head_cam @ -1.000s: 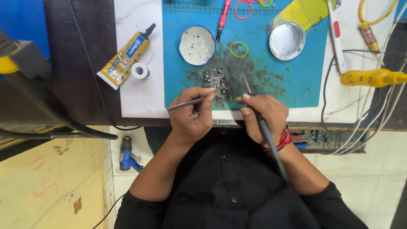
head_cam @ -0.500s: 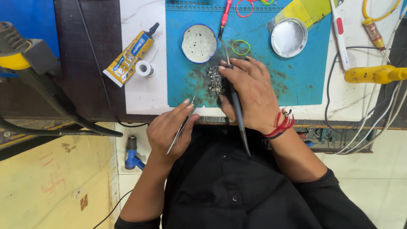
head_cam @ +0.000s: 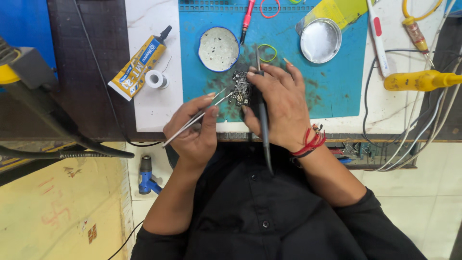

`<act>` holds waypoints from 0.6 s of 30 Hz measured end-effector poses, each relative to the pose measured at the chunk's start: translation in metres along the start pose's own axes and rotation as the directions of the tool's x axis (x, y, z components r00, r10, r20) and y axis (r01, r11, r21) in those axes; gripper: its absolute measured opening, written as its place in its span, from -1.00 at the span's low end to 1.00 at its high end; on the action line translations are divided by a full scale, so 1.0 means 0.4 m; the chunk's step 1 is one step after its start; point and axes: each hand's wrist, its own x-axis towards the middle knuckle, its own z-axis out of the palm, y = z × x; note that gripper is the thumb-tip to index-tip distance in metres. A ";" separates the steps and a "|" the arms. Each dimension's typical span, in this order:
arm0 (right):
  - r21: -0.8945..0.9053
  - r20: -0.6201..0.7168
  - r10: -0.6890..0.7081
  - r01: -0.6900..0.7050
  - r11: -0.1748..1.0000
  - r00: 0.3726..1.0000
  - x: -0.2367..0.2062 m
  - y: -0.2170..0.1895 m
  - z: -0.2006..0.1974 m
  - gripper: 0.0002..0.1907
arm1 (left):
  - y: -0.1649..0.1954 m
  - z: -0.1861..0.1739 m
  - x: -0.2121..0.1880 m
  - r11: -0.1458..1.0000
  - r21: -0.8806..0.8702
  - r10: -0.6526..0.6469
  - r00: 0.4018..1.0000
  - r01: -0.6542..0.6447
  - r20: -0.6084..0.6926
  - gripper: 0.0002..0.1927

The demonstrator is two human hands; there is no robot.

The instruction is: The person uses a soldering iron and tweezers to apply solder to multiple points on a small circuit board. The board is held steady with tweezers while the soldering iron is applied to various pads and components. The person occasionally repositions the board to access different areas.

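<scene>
A small dark circuit board lies on the blue work mat. My left hand grips metal tweezers, whose tips reach the board's left edge. My right hand rests on the mat right of the board and holds a thin dark soldering iron; its tip points away from me just past the board, and its cable runs back over my wrist. A red thread band is tied around the right wrist.
A blue-rimmed round tin and a shiny metal lid sit on the mat. A yellow glue tube and solder spool lie left. A yellow-handled tool, cables and a white pen-like tool lie right. A black lamp arm crosses left.
My left hand has risen from the table edge and brought the tweezers back to the board. My right hand with the iron stays beside the board, shifted slightly.
</scene>
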 end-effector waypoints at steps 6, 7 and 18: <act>-0.150 -0.045 0.141 -0.147 0.978 0.989 -0.012 -0.020 -0.002 -0.36 | -0.019 0.011 0.011 0.994 -0.091 -0.057 0.998 0.058 0.011 -0.83; -0.101 -0.058 0.102 -0.107 0.989 0.993 -0.010 -0.018 -0.002 -0.34 | -0.023 0.011 0.011 0.999 -0.049 -0.022 1.000 0.023 0.011 -0.84; -0.077 -0.051 0.068 -0.072 0.994 0.996 0.007 -0.009 0.016 -0.35 | -0.035 0.014 0.010 0.999 0.015 0.028 0.999 -0.028 0.021 -0.89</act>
